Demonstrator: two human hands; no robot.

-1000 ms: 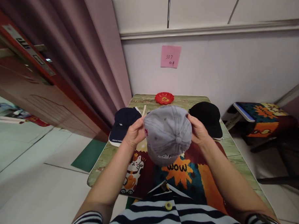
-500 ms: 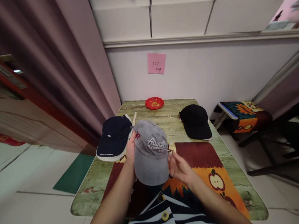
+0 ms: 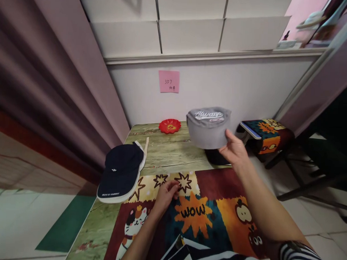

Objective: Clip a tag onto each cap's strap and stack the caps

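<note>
My right hand [image 3: 234, 150] grips the right edge of a grey baseball cap [image 3: 207, 132] by its brim, holding it up. The cap's front, with white "Always" lettering, faces me. Below and partly behind it lies a black cap [image 3: 216, 157], mostly hidden. My left hand [image 3: 167, 192] holds nothing, its fingers loosely curled and a little apart, low over the patterned mat [image 3: 192, 210]. To its left, a navy cap [image 3: 123, 162] with a white-edged brim rests on the table.
A red scalloped dish [image 3: 170, 126] sits at the back of the wood-patterned table [image 3: 164, 150]. Behind it is a white wall with a pink note [image 3: 168, 81]. A cloth-covered stool [image 3: 264, 133] and a dark chair [image 3: 329, 147] stand at the right, a curtain [image 3: 50, 65] at the left.
The grey cap has gone from between both hands to my right hand alone, up and right over the black cap. My left hand has let go and come down onto the mat area.
</note>
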